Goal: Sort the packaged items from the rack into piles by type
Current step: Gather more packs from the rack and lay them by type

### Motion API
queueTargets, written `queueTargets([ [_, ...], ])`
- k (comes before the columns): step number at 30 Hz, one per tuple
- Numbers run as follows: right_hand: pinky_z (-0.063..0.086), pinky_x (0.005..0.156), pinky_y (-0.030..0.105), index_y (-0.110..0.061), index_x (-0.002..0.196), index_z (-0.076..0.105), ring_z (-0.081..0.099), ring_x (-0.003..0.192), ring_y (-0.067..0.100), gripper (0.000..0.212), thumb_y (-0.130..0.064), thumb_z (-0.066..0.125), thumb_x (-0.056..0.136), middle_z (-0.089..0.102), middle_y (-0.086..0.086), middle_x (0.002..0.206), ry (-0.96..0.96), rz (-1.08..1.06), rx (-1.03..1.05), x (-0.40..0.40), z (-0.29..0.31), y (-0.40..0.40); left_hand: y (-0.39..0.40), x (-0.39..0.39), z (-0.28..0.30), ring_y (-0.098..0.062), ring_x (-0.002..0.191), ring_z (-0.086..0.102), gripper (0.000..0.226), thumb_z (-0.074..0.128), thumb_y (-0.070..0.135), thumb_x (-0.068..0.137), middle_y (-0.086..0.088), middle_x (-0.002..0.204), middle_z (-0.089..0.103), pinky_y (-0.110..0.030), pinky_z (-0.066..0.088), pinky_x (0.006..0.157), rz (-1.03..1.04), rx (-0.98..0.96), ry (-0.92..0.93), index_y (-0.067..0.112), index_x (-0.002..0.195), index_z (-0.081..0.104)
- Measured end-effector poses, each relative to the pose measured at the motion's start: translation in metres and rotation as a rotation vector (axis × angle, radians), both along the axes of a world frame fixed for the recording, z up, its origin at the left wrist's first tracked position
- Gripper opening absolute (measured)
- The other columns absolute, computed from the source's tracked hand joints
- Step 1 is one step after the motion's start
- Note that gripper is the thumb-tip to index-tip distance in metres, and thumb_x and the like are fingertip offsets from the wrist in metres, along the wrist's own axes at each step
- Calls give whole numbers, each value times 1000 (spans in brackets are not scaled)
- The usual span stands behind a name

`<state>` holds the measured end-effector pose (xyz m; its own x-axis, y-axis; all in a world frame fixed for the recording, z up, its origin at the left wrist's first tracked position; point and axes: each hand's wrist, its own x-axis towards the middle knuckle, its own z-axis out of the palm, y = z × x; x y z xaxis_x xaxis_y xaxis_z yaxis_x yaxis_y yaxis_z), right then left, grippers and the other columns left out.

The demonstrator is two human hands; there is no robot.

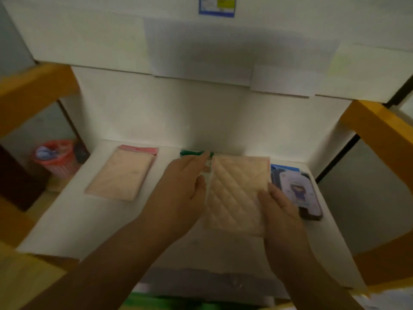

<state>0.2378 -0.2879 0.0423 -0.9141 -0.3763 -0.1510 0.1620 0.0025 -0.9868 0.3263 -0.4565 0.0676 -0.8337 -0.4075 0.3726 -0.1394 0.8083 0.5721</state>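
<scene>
Two hands meet over the middle of a white shelf (67, 220) framed by yellow rack posts (380, 135). Between them is a peach quilted packet (237, 193) with a diamond-stitched face, tilted slightly so its top leans toward 1 o'clock. The right hand (279, 209) grips the packet at its 4 o'clock corner, thumb curled over the front and the other fingers hidden behind it. The left hand (178, 186) lies against the packet's 9 o'clock edge with fingers fairly straight, reaching toward 1 o'clock; whether it pinches the edge or only touches it cannot be told. Just past the left fingertips, at 12 o'clock, a green packet (192, 152) peeks out, mostly covered by the hand and the quilted packet. At 9 o'clock from the hands, well apart from them, a pile of peach packets with a pink top strip (121, 173) lies flat on the shelf. At 3 o'clock, just beside the right hand, sits a pile of blue and purple packets (297, 189) with a printed figure on the top one. Beyond the shelf's 9 o'clock side, lower down, stands a red bin (55, 159) with a liner. A blue-edged label (216, 6) is stuck on the white wall at 12 o'clock.
</scene>
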Motion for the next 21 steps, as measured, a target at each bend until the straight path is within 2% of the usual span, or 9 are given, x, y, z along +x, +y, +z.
queueTargets([
  [2,56,57,17,-29,103,68,73,78,4,22,-23,47,103,77,-10,92,19,132,38,9,1,-25,-12,20,-3,-4,118,37,48,46,19,96,1,136,51,-8,22,103,41,-56,-24,21,144,41],
  [4,57,59,19,-28,108,67,73,78,4,20,-24,49,102,76,-6,96,25,226,63,17,0,-53,-26,42,-8,-6,124,34,51,49,22,96,4,140,49,-4,13,102,96,-41,-32,24,146,39],
  [7,62,77,37,-23,116,67,74,90,17,21,-25,54,100,76,0,104,-23,319,78,26,-7,-91,-41,68,-11,-10,125,42,48,49,25,96,5,137,52,-18,25,107,148,-41,-56,25,144,41],
  [8,61,81,42,-23,117,68,74,94,21,21,-25,55,100,76,2,106,-43,345,89,30,-9,-105,-46,77,-13,-10,125,43,47,49,24,96,5,137,52,-18,26,106,172,-48,-63,23,143,43],
  [11,61,84,45,-20,116,67,73,95,26,22,-28,53,100,75,6,105,-67,378,143,32,-15,-145,-58,100,-16,-6,125,39,46,52,21,95,6,138,52,-12,21,101,240,-64,-80,22,141,46],
  [14,58,88,50,-17,110,68,70,98,32,30,-35,58,89,73,10,104,-28,391,188,29,-21,-185,-64,111,-20,-4,124,37,45,53,21,95,6,137,52,-17,23,102,267,-60,-90,23,139,47],
  [17,59,87,45,-16,114,68,70,97,27,26,-27,61,91,72,6,102,33,436,208,27,-29,-216,-69,114,-24,-3,123,36,43,50,24,96,8,136,52,-18,24,102,294,-36,-94,25,139,47],
  [21,61,79,49,-15,117,67,71,88,26,32,-25,62,88,73,6,99,90,471,298,29,-38,-235,-78,117,-30,-9,125,40,44,52,23,95,6,137,52,-19,26,100,312,-29,-127,25,139,47],
])
